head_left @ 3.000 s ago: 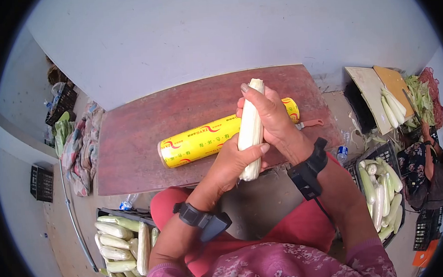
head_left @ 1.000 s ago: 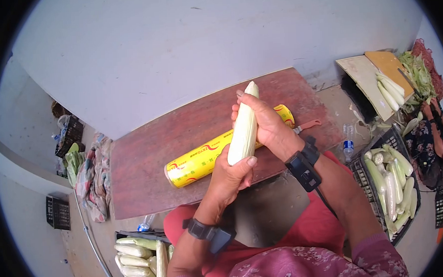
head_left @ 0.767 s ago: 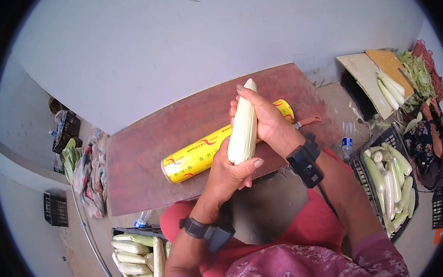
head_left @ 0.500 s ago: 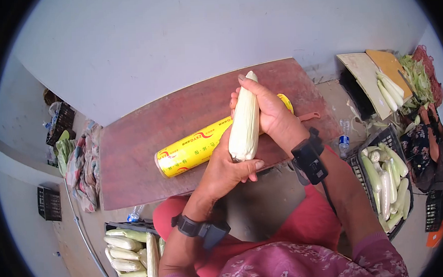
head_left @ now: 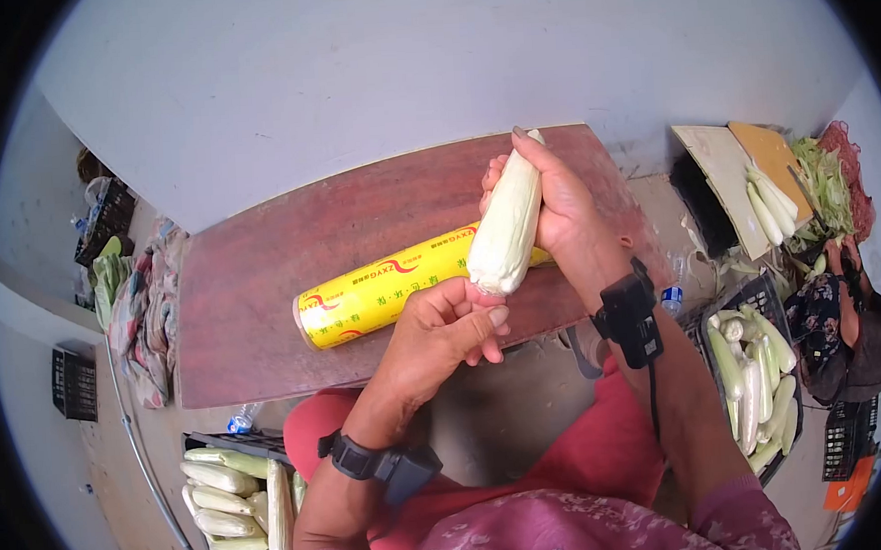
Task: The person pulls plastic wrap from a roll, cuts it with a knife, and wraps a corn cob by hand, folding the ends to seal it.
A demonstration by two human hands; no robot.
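Observation:
My right hand (head_left: 561,204) is wrapped round the upper part of an ear of corn (head_left: 506,227) in pale, ridged husk. The ear tilts, its narrow end up and away from me and its blunt end toward me. At that blunt end, my left hand (head_left: 438,330) is curled, thumb and fingers pinching at the base. Behind the ear, a roll of plastic film (head_left: 391,288) in yellow printed wrapping lies on the reddish table (head_left: 241,275); the ear and my right hand cover its right end.
Crates of pale ears stand at lower left (head_left: 228,505) and right (head_left: 755,378). Several ears (head_left: 770,203) lie on a board beside husk leaves (head_left: 819,185). Another person (head_left: 846,304) is at far right. Bundled cloth (head_left: 153,310) sits left of the table.
The ear has moved slightly right and up with my right hand. My left hand has slid from the ear's lower side down to its blunt end. The view has shifted a little.

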